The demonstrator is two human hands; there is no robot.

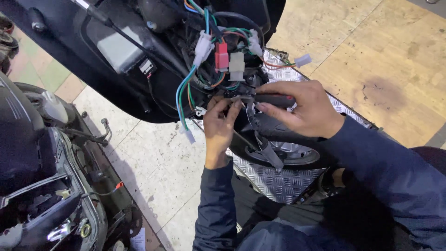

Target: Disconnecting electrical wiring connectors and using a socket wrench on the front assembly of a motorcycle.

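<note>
Tiled floor (153,158); tool (274,100) half-hidden in right hand (302,109)

Place: a motorbike repair workshop.
Open scooter: a black scooter body (116,88) in the upper left has its cover off, with a bundle of coloured wires (204,69) and white and red plugs hanging out at the top centre.
Ramp: a ridged metal plate (278,183) lies under the front wheel (290,153) at the centre.
Second machine: another bike (42,186) stands stripped at the lower left.
Floor: worn stone tiles (158,167), stained at the upper right.
</note>
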